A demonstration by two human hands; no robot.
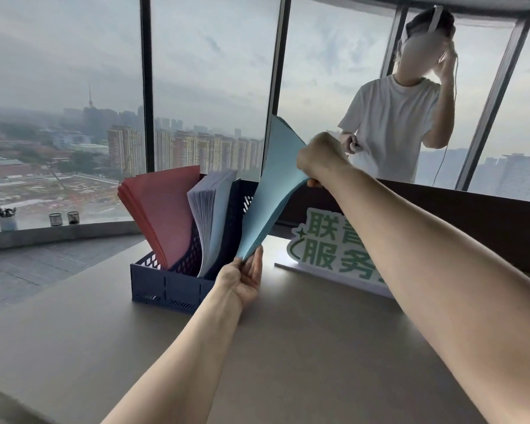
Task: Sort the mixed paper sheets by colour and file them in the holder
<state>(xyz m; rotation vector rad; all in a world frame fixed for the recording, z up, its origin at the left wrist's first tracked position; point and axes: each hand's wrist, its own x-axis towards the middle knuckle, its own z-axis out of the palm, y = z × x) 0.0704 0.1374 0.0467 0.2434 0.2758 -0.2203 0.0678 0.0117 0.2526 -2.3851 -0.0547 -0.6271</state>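
While your left hand (pixel 245 276) and right hand (pixel 322 160) pinch opposite corners, the thin light-blue paper stack (pixel 273 185) bows limply; support its lower edge.

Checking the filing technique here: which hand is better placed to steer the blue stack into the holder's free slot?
Probably the left hand: it pinches the blue stack's bottom corner beside the navy holder. The right hand grips the top edge, farther away.

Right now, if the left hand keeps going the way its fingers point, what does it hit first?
Left hand points up and away, gripping the blue sheets' bottom corner. Straight on, it probably meets the navy holder's right end wall; depth is unclear, so it might pass just beside it.
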